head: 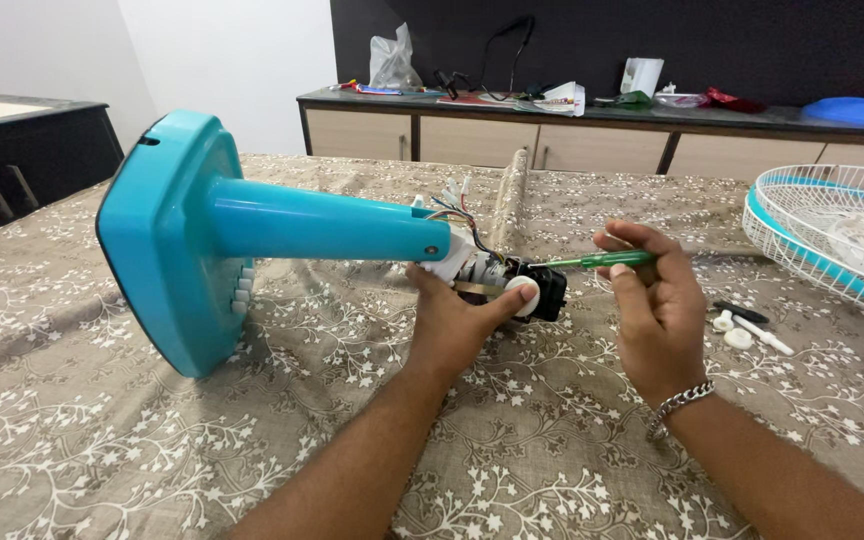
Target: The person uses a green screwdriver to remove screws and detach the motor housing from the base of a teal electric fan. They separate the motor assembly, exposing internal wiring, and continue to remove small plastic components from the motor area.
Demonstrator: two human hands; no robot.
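Left hand [449, 318] gripped the motor unit [514, 283] at the end of the teal fan stand [212, 235], lying sideways on the patterned bed [102, 440] | right hand [658, 305] closed around green screwdriver [602, 260], tip at motor | fan grille [832, 240] far right | small white parts [742, 332] beside right hand.

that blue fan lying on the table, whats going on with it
A person has a teal fan stand lying on its side on a floral tablecloth. Their left hand grips the exposed motor at the top of the stand, where loose wires show. Their right hand holds a green screwdriver with its tip at the motor. The fan's grille and small white parts lie off to the right.
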